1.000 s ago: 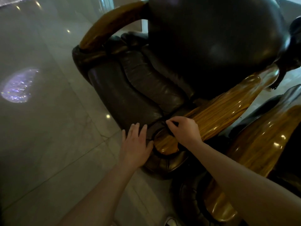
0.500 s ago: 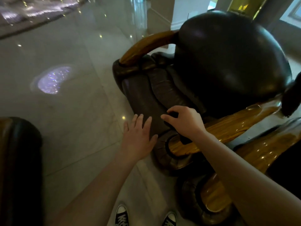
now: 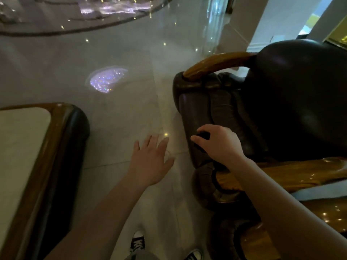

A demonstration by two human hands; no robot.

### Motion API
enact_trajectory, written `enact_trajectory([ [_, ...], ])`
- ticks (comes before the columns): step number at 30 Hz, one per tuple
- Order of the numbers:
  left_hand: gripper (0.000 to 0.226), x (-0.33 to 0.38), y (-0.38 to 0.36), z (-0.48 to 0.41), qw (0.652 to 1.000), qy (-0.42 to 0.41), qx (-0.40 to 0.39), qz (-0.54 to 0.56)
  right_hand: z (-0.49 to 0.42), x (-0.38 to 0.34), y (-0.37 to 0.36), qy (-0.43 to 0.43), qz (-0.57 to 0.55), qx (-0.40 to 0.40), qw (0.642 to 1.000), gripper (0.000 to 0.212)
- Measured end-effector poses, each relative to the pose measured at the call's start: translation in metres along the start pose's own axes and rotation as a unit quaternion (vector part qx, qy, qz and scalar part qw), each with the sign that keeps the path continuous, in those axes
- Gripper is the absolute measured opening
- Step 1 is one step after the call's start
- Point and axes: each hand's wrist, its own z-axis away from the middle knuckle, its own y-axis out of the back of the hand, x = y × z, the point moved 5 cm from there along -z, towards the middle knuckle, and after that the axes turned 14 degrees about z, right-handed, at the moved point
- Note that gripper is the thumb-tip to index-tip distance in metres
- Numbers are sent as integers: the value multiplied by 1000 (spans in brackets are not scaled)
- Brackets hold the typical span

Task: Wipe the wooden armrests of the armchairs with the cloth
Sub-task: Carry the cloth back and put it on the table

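Note:
A dark leather armchair [image 3: 293, 94] fills the right side. Its near wooden armrest [image 3: 293, 175] runs glossy and golden below my right forearm; its far wooden armrest [image 3: 212, 65] curves at the top. My right hand [image 3: 219, 143] hovers over the front of the seat cushion, fingers closed on a small dark cloth [image 3: 202, 136] that mostly hides under the palm. My left hand [image 3: 152, 162] is spread flat in the air over the floor, holding nothing. A second armchair's wooden armrest [image 3: 326, 212] shows at the lower right.
A low table [image 3: 56, 139] with a pale top and a wood-and-leather rim stands at the left. Shiny marble floor [image 3: 122, 109] lies between table and chair. My sneakers [image 3: 138, 243] show at the bottom. A white column [image 3: 281, 19] rises behind the chair.
The view has swung left and back, bringing the low table into sight. My right hand lifted off the near armrest's front end toward the seat cushion; my left hand drifted away from the chair.

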Motion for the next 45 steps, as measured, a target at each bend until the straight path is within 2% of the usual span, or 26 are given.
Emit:
enact_trajectory([
  [7,70,-75,28,40,999,49,23,9,4,-88,-21,53,12,-38,998,39],
  [19,66,-257,99,121,987,151,41,36,2,-304,-62,137,20,-80,987,43],
  [30,71,-360,130,150,974,217,48,48,-21,-413,-99,187,2,-92,978,39],
  [39,73,-455,146,152,941,325,78,44,-74,-518,-147,288,-16,-176,941,29],
  [42,71,-485,152,151,926,356,116,45,-99,-556,-168,329,-25,-196,923,27],
  [45,70,-513,154,156,903,401,150,44,-122,-594,-196,369,-35,-222,902,34],
])
